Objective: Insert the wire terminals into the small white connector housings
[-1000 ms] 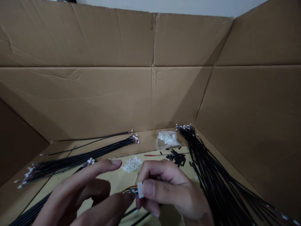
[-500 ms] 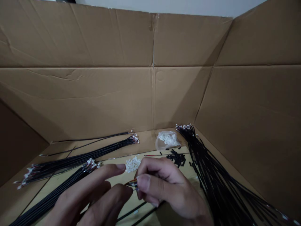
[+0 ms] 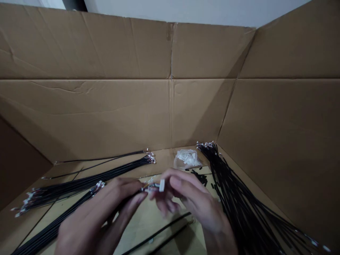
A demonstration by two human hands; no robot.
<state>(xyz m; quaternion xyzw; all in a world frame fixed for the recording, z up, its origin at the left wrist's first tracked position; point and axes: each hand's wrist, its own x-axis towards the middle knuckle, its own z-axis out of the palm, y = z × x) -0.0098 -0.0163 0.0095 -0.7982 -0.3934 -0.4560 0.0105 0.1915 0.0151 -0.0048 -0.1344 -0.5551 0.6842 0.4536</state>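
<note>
My left hand [image 3: 106, 216] pinches the coloured wire ends of a black cable [image 3: 127, 202] between thumb and fingers. My right hand [image 3: 191, 205] meets it at the centre and holds a small white connector [image 3: 161, 185] at its fingertips, touching the wire ends. Both hands hover low over the cardboard floor [image 3: 148, 226]. Two loose black cables [image 3: 164, 232] lie under the hands.
Tall cardboard walls [image 3: 170, 106] enclose the work area. Bundles of black cables [image 3: 79, 182] lie on the left, a large fan of black cables [image 3: 239, 205] on the right. A plastic bag of white connectors [image 3: 187, 158] and small black sleeves [image 3: 200, 176] sit behind the hands.
Both hands moved up and away from me. The white connector now shows at my right fingertips, where half a second ago it was hidden. The view tilted slightly down.
</note>
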